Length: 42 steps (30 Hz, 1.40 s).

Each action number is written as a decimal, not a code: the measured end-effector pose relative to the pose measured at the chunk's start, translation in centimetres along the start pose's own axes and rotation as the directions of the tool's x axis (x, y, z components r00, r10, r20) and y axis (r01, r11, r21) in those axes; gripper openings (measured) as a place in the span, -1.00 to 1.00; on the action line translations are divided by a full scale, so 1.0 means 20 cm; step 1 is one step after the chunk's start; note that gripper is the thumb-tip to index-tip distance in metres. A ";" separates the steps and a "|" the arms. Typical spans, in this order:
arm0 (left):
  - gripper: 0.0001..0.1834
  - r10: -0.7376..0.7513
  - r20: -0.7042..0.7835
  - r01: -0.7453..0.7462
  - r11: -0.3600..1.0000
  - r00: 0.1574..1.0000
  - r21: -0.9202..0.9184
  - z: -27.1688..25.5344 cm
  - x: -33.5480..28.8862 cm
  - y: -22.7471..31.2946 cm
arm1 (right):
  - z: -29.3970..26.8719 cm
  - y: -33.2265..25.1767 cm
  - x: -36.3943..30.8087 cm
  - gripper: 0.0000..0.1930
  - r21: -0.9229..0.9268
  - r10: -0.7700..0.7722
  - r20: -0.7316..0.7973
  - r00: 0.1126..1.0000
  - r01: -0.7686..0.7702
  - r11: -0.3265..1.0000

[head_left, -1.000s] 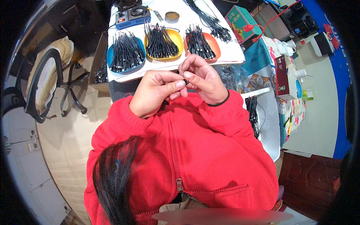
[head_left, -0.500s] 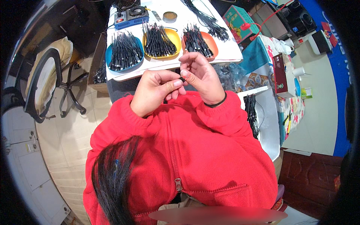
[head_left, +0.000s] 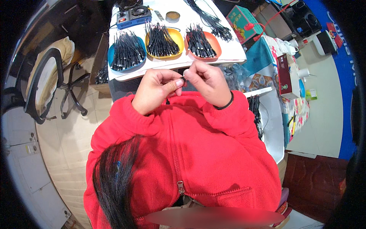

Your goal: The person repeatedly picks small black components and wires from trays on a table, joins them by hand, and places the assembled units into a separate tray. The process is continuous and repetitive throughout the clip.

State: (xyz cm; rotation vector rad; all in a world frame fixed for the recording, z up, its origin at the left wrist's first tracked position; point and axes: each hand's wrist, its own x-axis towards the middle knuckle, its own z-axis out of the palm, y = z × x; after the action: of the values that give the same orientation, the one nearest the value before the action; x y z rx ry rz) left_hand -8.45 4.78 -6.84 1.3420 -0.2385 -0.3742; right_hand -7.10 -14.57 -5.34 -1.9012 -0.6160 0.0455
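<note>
One narrow pinch on a small black piece point(head_left: 183, 79)

Held in the left hand point(head_left: 155, 90), between red jacket point(head_left: 217, 152) and yellow tray point(head_left: 177, 37). Flanked closely by bunched fingertips of the right hand point(head_left: 209, 84); impossible to say whether gripping too.

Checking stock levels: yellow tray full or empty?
Well filled, not empty: a dense bunch of black cables lies in the yellow tray, ends poking past its far rim. Bare yellow shows along its right side.
</note>
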 end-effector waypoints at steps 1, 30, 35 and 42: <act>-0.85 -0.021 0.001 0.021 1.000 1.000 0.012 0.00 0.00 0.00 | 0.01 -0.01 0.00 -0.74 -0.058 -0.009 -0.019 1.000 0.008 0.998; -0.88 -0.167 0.218 0.191 0.977 0.961 -0.093 -0.05 -0.02 0.05 | -0.08 -0.04 -0.06 -0.72 -0.359 -0.516 0.025 0.856 0.489 0.795; -0.88 -0.182 0.235 0.205 0.976 0.955 -0.077 -0.03 -0.03 0.05 | -0.08 -0.05 -0.06 -0.78 -0.392 -0.563 0.046 0.825 0.534 0.750; -0.90 0.369 0.158 -0.397 0.773 0.916 0.494 0.03 -0.03 0.00 | -0.06 0.03 -0.10 -0.85 -0.173 -0.329 0.029 0.944 0.329 0.928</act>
State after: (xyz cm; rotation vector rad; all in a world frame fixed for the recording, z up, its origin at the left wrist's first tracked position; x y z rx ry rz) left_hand -9.17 4.53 -6.80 1.7687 -0.6879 0.0148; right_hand -8.20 -16.73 -5.84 -1.9404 -0.9588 -0.2332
